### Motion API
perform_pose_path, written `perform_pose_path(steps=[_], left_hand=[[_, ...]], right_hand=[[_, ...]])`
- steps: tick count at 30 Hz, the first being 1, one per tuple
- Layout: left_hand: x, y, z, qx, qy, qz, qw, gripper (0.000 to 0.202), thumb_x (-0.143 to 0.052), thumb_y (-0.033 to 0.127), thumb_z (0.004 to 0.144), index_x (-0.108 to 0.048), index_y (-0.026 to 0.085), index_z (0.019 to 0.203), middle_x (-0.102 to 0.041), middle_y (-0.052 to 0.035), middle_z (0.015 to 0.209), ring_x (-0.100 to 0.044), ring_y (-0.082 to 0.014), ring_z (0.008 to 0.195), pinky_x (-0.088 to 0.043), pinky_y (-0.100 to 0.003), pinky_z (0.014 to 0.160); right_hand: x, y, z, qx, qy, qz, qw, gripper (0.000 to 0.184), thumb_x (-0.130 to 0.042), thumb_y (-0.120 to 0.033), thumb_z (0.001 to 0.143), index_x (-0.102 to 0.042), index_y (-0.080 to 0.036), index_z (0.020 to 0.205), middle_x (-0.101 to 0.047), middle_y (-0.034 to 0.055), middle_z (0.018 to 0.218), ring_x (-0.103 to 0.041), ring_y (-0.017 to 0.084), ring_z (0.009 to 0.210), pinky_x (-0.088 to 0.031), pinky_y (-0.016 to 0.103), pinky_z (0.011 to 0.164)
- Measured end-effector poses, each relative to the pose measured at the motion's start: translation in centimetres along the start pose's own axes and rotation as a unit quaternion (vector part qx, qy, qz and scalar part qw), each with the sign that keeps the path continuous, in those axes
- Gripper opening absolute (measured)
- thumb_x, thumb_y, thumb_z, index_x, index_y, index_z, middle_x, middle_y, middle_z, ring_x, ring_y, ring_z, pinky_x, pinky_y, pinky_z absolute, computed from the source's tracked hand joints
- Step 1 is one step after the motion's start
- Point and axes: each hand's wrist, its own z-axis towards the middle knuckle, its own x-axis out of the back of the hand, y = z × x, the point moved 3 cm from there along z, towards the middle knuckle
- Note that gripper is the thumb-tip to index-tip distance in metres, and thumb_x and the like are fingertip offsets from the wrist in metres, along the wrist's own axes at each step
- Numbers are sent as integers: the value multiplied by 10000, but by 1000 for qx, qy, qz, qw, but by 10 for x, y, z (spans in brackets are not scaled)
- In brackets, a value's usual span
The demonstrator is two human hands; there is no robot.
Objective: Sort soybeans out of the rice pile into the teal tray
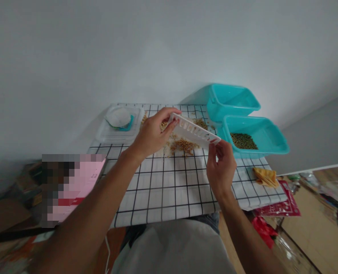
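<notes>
Both hands hold a white slotted plastic tray (196,132) up over the table, tilted so that its right end hangs lower. My left hand (153,133) grips the upper left end, and my right hand (221,165) pinches the lower right corner. Under and in front of the tray, a pile of tan beans (183,145) lies on the checked tablecloth (160,190), with paler grains scattered around it. More loose beans (201,123) show behind the tray. The tray partly hides the middle of the piles.
On the right stand two turquoise bins; the rear bin (234,101) is beside the wall, the front bin (267,133) holds green beans (243,140). A yellow cloth (266,177) lies near the right edge. At the back left, a clear plastic tray (101,131) carries a whitish round item (119,117).
</notes>
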Motion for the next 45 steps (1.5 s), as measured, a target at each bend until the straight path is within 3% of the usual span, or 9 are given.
perform_pose_path(steps=[3,6,12,18,34,45], left_hand=[[-14,10,10,-30,-50,-23,998,188,-583,269,988,-637,215,1159,-730,-17,1083,-706,-153,1033,-558,-291,966],[-29,15,17,-51,-112,-46,991,185,-597,264,982,-656,211,1148,-737,-13,1110,-706,-140,1037,-548,-279,982],[-52,-2,29,-40,-208,-53,976,239,-610,228,954,-706,269,1169,-776,7,1063,-735,-151,966,-571,-286,887],[-63,-10,42,-67,-212,28,975,186,-597,207,952,-745,261,1053,-784,9,959,-733,-161,881,-529,-280,766],[-61,-35,21,-27,-209,71,975,207,-561,217,968,-733,228,1082,-785,-30,1002,-740,-191,920,-546,-311,830],[-57,-34,16,-15,-209,75,975,206,-561,215,979,-723,218,1106,-783,-25,1023,-737,-183,938,-540,-291,822]], right_hand=[[24,4,-14,-33,-26,-26,999,202,-598,-348,971,-634,-253,1145,-753,58,1071,-741,211,942,-589,366,838],[49,14,-21,-47,-10,-83,995,199,-633,-355,946,-666,-245,1109,-772,58,1038,-752,225,921,-585,366,822],[73,24,-22,-26,37,-157,987,206,-623,-384,948,-699,-234,1066,-779,64,982,-749,231,869,-565,344,765],[70,26,-30,-28,51,-226,972,251,-595,-429,966,-719,-251,1093,-779,48,934,-733,215,755,-520,303,658],[59,30,-27,-44,7,-228,973,230,-585,-404,980,-688,-266,1133,-777,25,996,-752,224,858,-518,307,719],[58,24,-28,-50,-6,-220,974,237,-590,-410,981,-677,-276,1156,-782,12,1014,-765,220,904,-523,293,732]])
